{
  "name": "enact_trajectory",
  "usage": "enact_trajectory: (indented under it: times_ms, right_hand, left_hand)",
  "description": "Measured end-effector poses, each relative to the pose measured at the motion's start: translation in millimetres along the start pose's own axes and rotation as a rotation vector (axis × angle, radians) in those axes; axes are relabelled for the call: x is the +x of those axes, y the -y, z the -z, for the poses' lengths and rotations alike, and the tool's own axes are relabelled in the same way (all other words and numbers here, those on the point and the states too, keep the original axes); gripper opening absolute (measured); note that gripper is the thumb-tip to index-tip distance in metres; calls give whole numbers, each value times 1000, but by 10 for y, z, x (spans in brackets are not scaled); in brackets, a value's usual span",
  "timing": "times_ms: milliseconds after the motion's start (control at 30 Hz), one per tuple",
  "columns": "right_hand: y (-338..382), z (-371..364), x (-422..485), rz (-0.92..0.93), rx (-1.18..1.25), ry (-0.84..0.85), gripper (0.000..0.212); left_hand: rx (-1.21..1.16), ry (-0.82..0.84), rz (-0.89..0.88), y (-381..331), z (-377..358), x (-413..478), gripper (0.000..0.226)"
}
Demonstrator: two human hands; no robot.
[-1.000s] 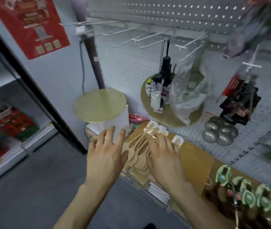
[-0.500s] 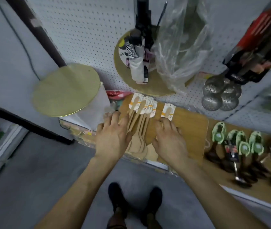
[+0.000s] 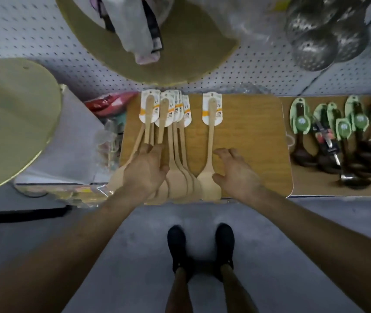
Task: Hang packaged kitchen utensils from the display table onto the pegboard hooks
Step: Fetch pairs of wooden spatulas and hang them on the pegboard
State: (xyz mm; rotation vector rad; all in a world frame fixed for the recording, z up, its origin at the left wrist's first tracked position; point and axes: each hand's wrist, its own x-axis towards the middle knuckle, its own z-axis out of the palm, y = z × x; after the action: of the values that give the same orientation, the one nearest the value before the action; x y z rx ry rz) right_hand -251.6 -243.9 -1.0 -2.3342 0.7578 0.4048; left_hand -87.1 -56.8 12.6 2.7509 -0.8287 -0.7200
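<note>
Several wooden spatulas [image 3: 175, 141] with white card labels lie fanned on the wooden display table [image 3: 252, 136]. One more wooden spatula [image 3: 210, 141] lies apart to their right. My left hand [image 3: 146, 170] rests flat on the fanned handles, its fingers fairly straight. My right hand [image 3: 234, 170] hovers just right of the single spatula with fingers loosely spread, holding nothing. The white pegboard [image 3: 44, 41] rises behind the table; its hooks are out of view.
Dark ladles with green card labels [image 3: 338, 136] lie on the table's right part. Metal skimmers [image 3: 320, 41] and a round board with a plastic bag [image 3: 157, 41] hang on the pegboard. A round yellow-green board [image 3: 10, 123] stands left. My feet [image 3: 200, 245] stand on grey floor.
The view has tilted down and closer to the table. My right hand has come off the spatula pile and moved right of the single spatula; my left hand stays on the pile.
</note>
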Motion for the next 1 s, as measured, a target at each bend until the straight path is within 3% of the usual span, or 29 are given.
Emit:
enact_trajectory:
  times_ms: [233,500,667,800,1000]
  right_hand:
    - [-94,-460,758,-37,21,-53,65]
    - [-240,-552,1354,17,-175,-166,69]
    - [-196,-505,1577,-90,-13,-257,76]
    - [-245,-428,1574,-153,151,-272,83]
    - [-488,-293,1229,-162,309,-304,88]
  left_hand:
    - [-3,13,-49,266,-454,678,51]
    - [-39,-50,-16,277,-661,1128,51]
    - [-212,-123,-4,288,-710,1303,58]
    - [-388,-70,21,304,-625,1413,66]
    - [-583,33,-108,262,-488,1392,73]
